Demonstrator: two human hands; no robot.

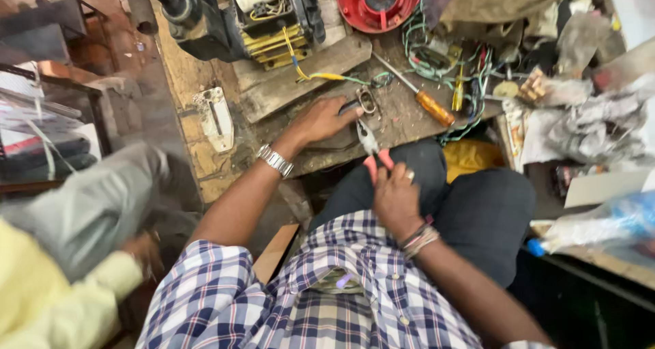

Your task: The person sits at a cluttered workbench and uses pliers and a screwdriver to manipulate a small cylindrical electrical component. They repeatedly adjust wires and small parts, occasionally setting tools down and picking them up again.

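Worn wooden worktop (pixel 205 69), upper half of frame, is cluttered with wiring and parts. Right hand (pixel 394 197), centre, is closed around red-handled pliers (pixel 369 144), whose nose sits just beside a small metal bracket (pixel 367 100) at the worktop edge. Left hand (pixel 321 119) rests flat, fingers pressing near that bracket. Work appears mid-way, nothing visibly finished. The contact point is too small to resolve; the figure at lower left is blurred.
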